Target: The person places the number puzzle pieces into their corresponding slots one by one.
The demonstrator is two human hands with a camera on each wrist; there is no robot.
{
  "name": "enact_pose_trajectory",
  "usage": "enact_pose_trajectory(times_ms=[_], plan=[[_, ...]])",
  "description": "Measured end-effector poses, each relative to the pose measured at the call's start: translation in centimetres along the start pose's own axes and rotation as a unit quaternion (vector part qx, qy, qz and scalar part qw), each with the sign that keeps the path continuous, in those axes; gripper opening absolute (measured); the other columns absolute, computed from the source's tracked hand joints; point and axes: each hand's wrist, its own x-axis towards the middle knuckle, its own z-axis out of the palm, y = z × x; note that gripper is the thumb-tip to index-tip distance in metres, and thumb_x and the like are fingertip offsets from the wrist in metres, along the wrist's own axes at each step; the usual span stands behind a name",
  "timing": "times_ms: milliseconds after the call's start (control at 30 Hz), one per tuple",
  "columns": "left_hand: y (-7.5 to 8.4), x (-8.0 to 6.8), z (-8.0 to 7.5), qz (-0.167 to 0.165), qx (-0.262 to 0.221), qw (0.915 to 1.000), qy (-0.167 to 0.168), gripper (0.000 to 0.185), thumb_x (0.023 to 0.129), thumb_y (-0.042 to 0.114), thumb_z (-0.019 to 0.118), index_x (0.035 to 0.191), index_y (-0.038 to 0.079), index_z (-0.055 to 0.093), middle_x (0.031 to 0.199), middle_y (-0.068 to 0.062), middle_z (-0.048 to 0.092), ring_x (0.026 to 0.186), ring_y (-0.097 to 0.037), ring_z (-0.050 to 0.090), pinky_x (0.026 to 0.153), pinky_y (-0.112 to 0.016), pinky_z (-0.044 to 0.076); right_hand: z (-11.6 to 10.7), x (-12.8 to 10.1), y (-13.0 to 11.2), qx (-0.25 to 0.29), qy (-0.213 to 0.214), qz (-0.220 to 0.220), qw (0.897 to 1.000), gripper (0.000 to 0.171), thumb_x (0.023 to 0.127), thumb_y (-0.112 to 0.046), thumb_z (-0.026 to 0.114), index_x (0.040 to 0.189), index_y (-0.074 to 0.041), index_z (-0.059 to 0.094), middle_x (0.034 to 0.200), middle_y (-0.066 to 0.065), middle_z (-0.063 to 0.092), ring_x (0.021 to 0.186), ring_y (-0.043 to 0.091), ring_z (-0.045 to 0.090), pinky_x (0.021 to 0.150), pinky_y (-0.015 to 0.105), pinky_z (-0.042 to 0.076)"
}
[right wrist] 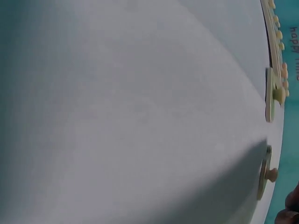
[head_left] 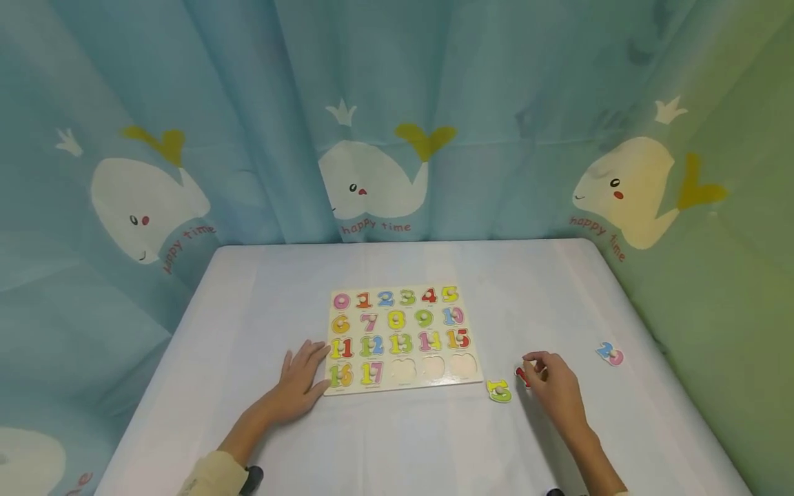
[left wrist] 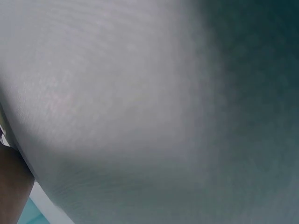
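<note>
A wooden number puzzle board [head_left: 378,388] lies on the table with knobbed pieces from 0 to 17 in its rows. Three shallow recesses [head_left: 433,367] show bare wood in the bottom row. Relaxed fingers of my left hand [head_left: 296,387] rest at the board's left edge. My right hand [head_left: 555,389] hovers over a red puzzle piece [head_left: 522,377], which the fingers partly hide. In the right wrist view that piece [right wrist: 264,179] lies on the table, its knob a little apart from the fingertips [right wrist: 292,200]. A yellow-green puzzle piece [head_left: 499,390] lies between the board and my right hand.
A blue and pink number piece [head_left: 611,353] lies farther right on the white-covered table [head_left: 260,289]. Behind and beside the table hang curtains [head_left: 496,83] printed with whales. The left wrist view shows mostly blurred pale cloth.
</note>
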Motion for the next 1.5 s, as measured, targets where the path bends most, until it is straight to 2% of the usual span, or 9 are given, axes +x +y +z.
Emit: enact_pose_trajectory(times_ms=[167,333,567,667,800,967,1167,1333,1500], plan=[[0.1,0.1,-0.2,0.004,0.003,1.0,-0.004,0.06,0.093,0.027,0.055,0.142,0.0,0.034,0.145,-0.018,0.03,0.137,-0.041,0.015,0.104,-0.065,0.0,-0.8,0.0,0.7,-0.007,-0.049,0.046,0.998,0.015,0.082,-0.008,0.07,0.096,-0.002,0.067,0.075,0.002,0.05,0.066,0.016,0.047,0.048,0.025,0.038],[0.0,0.1,-0.6,0.001,0.003,1.0,0.005,0.06,0.092,0.025,0.057,0.141,-0.001,0.036,0.145,-0.019,0.031,0.137,-0.041,0.016,0.104,-0.064,0.0,-0.9,0.1,1.8,-0.018,-0.107,0.03,0.994,0.021,0.081,-0.009,0.072,0.101,-0.002,0.068,0.078,0.002,0.052,0.067,0.016,0.047,0.053,0.025,0.04],[-0.2,-0.1,-0.1,-0.005,0.01,0.9999,-0.011,0.06,0.092,0.026,0.055,0.142,0.0,0.034,0.145,-0.018,0.029,0.138,-0.04,0.014,0.104,-0.064,-0.002,-0.2,0.3,2.4,-0.037,-0.103,0.004,0.994,0.02,0.079,-0.007,0.074,0.097,-0.001,0.068,0.074,-0.001,0.05,0.065,0.014,0.046,0.054,0.026,0.04],[-0.1,-0.1,-0.1,-0.005,0.007,1.0,-0.003,0.06,0.092,0.026,0.056,0.142,-0.001,0.035,0.145,-0.019,0.03,0.137,-0.04,0.015,0.104,-0.064,-0.001,0.3,0.6,1.9,-0.034,-0.098,-0.001,0.995,0.02,0.078,-0.006,0.075,0.096,-0.001,0.068,0.072,-0.001,0.048,0.064,0.014,0.044,0.052,0.026,0.038],[-0.1,-0.1,-0.2,-0.005,0.005,1.0,0.002,0.06,0.092,0.025,0.056,0.141,-0.001,0.035,0.145,-0.019,0.03,0.137,-0.04,0.015,0.104,-0.063,-0.001,1.3,1.4,0.3,-0.026,-0.107,-0.008,0.994,0.019,0.079,-0.008,0.074,0.095,-0.001,0.068,0.072,-0.001,0.047,0.064,0.014,0.043,0.051,0.026,0.037],[-0.2,-0.1,0.0,-0.004,0.003,1.0,-0.006,0.06,0.093,0.026,0.054,0.142,0.0,0.033,0.146,-0.019,0.028,0.138,-0.04,0.014,0.104,-0.064,-0.002,3.0,2.5,-2.6,-0.013,-0.146,-0.017,0.989,0.018,0.08,-0.014,0.075,0.094,-0.003,0.068,0.072,-0.003,0.048,0.063,0.012,0.044,0.051,0.025,0.038],[-0.2,-0.1,0.1,-0.006,0.002,1.0,-0.002,0.061,0.092,0.026,0.056,0.142,0.0,0.034,0.146,-0.018,0.03,0.138,-0.039,0.014,0.105,-0.063,-0.001,5.0,3.4,-6.0,0.003,-0.188,-0.061,0.98,0.017,0.081,-0.021,0.075,0.09,-0.009,0.067,0.072,-0.005,0.046,0.063,0.01,0.043,0.052,0.026,0.038],[-0.2,0.0,0.1,-0.006,0.002,1.0,-0.005,0.061,0.092,0.027,0.056,0.142,0.0,0.034,0.146,-0.018,0.029,0.138,-0.039,0.013,0.105,-0.063,-0.002,6.7,3.6,-8.5,0.011,-0.205,-0.09,0.975,0.015,0.078,-0.02,0.077,0.084,-0.014,0.065,0.072,-0.007,0.047,0.065,0.009,0.043,0.056,0.026,0.039],[-0.1,0.1,0.0,-0.005,0.002,1.0,-0.007,0.06,0.093,0.027,0.054,0.142,0.0,0.034,0.146,-0.019,0.028,0.138,-0.04,0.013,0.105,-0.063,-0.002,8.5,3.3,-10.5,0.009,-0.217,-0.103,0.971,0.016,0.076,-0.018,0.079,0.082,-0.012,0.066,0.071,-0.007,0.046,0.064,0.009,0.043,0.055,0.025,0.04]])
